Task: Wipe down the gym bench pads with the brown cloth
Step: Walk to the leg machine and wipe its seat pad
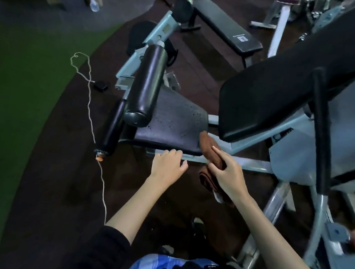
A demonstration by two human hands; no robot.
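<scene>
My right hand (225, 178) grips the brown cloth (208, 146), which is folded and pressed against the near right corner of the black seat pad (173, 123). Part of the cloth hangs below my hand. My left hand (166, 167) hovers with fingers spread just in front of the seat pad's near edge, holding nothing. The seat pad shows scattered wet droplets. A black roller pad (145, 87) stands over the seat's left side. The large black back pad (286, 83) rises to the right of the cloth.
A flat black bench (225, 27) stands behind the machine. The light grey steel frame (234, 161) runs under the seat and to my right. A white cord (90, 119) trails over the dark floor on the left, beside green turf (22, 101). A bottle (94, 2) stands far back.
</scene>
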